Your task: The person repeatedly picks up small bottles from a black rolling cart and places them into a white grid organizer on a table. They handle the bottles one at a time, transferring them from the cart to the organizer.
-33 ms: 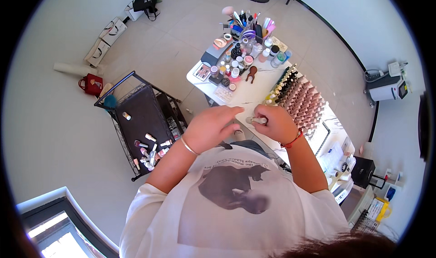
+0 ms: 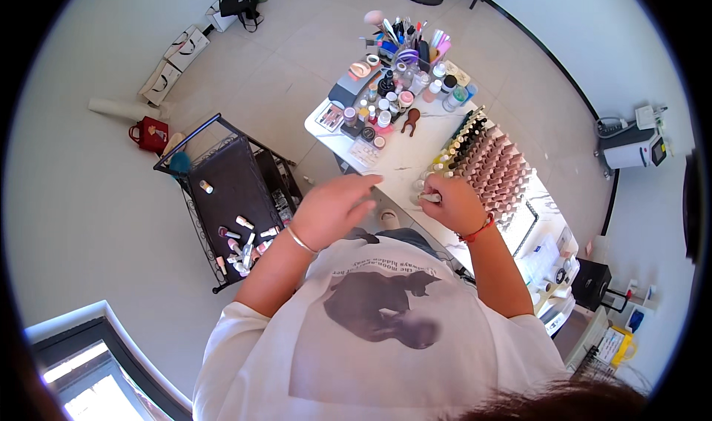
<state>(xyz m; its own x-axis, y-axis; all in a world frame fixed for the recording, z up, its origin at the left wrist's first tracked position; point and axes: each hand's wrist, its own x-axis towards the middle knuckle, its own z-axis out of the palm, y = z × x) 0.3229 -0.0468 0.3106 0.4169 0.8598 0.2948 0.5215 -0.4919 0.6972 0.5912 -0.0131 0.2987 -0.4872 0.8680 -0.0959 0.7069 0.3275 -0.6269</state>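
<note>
My right hand [image 2: 456, 202] is closed around a small pale nail polish bottle [image 2: 429, 197] at the near edge of the marble-topped table [image 2: 397, 161]. Right beside it stand dense rows of pinkish-brown capped nail polish bottles [image 2: 493, 161], with black- and yellow-toned bottles [image 2: 458, 145] along their left side. To the left, my left hand [image 2: 330, 207] hangs in the air, its thumb and fingers apart and nothing in it. That hand is a little blurred, between the table and a dark trolley [image 2: 226, 176].
Several loose nail polish bottles [image 2: 245, 250] lie on the trolley at left. Jars, brushes and a brush holder [image 2: 408, 54] crowd the table's far end. A small brown figure-shaped object [image 2: 410, 122] lies near them. A white machine [image 2: 634, 150] stands at far right.
My left hand has moved a little left, away from the right hand. My right hand, still gripping the bottle, has shifted slightly right, so the gap between the hands is wider.
</note>
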